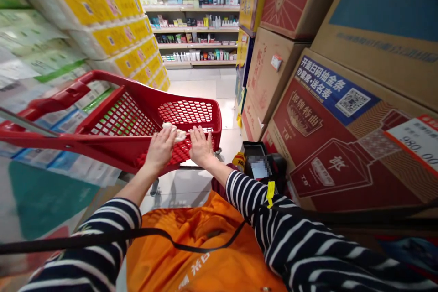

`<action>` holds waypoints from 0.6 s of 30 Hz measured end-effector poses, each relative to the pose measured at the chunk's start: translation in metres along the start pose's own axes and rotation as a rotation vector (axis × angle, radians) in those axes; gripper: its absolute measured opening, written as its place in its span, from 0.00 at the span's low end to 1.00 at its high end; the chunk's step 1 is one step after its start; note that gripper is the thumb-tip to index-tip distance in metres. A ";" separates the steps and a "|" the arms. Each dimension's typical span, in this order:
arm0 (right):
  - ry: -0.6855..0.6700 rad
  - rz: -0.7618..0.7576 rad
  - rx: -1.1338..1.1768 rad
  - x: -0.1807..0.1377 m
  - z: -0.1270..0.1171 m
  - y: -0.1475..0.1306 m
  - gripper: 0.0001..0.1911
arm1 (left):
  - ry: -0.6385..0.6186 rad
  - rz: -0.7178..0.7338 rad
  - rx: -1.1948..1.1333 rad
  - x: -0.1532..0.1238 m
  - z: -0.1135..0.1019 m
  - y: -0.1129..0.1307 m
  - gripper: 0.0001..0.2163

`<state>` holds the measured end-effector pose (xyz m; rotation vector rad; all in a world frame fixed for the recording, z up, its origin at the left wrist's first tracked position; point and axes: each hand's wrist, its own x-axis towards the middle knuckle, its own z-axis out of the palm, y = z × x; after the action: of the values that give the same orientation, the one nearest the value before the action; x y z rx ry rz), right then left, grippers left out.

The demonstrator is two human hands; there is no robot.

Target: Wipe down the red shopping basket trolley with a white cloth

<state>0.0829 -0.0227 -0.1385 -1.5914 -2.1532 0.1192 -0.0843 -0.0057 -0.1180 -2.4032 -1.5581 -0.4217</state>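
A red plastic shopping cart (102, 146) stands sideways in front of me, its handle to the left. My left hand (161, 148) is closed over a crumpled whitish cloth (176, 132) at the near rim of the basket. Part of the cloth sticks out past the fingertips, and the rest is hidden beneath the hand. My right hand (201, 147) lies on the same rim, close to the basket's narrow end. Its fingers are stretched out and slightly apart, with nothing seen in them.
Tall cardboard cartons (328, 146) line the right side. Yellow-and-white packs (116, 32) are stacked on the left. Shelves of bottles and small boxes (198, 32) stand at the back beyond the tiled floor (201, 87). A dark box-like object (255, 149) sits low at right. A black strap (164, 233) crosses my orange apron.
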 end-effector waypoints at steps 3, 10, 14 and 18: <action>0.000 -0.008 0.000 0.000 -0.001 0.004 0.34 | -0.006 0.041 -0.006 -0.001 -0.003 -0.002 0.22; -0.003 -0.001 0.023 0.001 -0.001 0.004 0.35 | 0.142 -0.146 0.173 -0.041 -0.045 -0.108 0.21; -0.008 -0.009 0.019 -0.001 0.000 -0.001 0.35 | 0.090 -0.114 0.112 -0.036 -0.037 -0.098 0.22; -0.024 -0.040 -0.002 -0.003 -0.001 0.002 0.34 | 0.041 0.011 -0.005 -0.016 -0.011 -0.046 0.21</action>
<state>0.0856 -0.0253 -0.1393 -1.5549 -2.2027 0.1240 -0.1336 -0.0052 -0.1118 -2.3906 -1.5273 -0.4698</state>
